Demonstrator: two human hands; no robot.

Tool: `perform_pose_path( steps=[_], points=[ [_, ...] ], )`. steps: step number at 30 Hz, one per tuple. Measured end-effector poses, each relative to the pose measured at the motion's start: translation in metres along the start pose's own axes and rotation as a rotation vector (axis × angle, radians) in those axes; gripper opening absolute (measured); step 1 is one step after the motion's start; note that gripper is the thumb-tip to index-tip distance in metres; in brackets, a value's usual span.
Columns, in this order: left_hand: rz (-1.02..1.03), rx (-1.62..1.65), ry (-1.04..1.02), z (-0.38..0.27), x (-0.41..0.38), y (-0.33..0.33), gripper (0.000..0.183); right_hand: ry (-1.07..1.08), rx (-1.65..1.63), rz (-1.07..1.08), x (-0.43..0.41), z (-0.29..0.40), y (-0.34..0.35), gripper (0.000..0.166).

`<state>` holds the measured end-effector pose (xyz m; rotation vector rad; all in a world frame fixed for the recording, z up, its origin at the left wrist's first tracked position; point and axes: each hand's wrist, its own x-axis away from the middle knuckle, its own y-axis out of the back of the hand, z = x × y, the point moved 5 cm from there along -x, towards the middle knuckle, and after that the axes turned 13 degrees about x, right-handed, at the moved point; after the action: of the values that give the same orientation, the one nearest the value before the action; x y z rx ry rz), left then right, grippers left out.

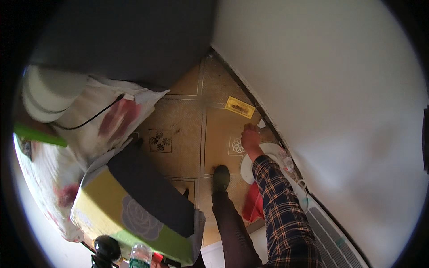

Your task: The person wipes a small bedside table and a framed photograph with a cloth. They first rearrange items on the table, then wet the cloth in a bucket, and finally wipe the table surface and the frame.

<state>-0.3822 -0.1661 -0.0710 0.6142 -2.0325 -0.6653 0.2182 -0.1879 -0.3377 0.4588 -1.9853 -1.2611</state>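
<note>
My right hand [250,139], at the end of a plaid sleeve, reaches down low over the patterned brown floor [181,114]. Its fingers are curled, and whether anything sits inside them is hidden. Just beyond the fingertips lies a small white scrap [261,124] by the wall's foot. Farther out, a yellow rectangular card [240,107] with a dark patch rests on the floor. Partly under my forearm are a white round object [247,169] and a red piece of cloth or plastic [253,204]. My left hand is out of view.
A pale wall [318,83] runs along the right, with a white grille [331,231] low down. A fabric-covered seat [134,214] stands left of my shoe [221,177]. Nearby are a clear bottle [140,256], a flower-patterned cover [80,130] and a black cable [90,120].
</note>
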Motion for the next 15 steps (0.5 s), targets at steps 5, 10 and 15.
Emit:
perform_pose_path(
  steps=[5,10,15],
  points=[
    [0.18,-0.131,-0.105,0.001,0.011,0.006,0.024,-0.102,0.053,-0.175,-0.07,-0.004,-0.009,0.05],
    [0.428,-0.127,0.479,-0.011,0.006,0.021,0.03,-0.222,0.045,-0.034,-0.093,0.002,-0.008,0.044],
    [0.451,-0.093,0.48,0.007,0.019,0.015,0.03,-0.179,0.109,-0.154,-0.079,-0.013,-0.026,0.024]
  ],
)
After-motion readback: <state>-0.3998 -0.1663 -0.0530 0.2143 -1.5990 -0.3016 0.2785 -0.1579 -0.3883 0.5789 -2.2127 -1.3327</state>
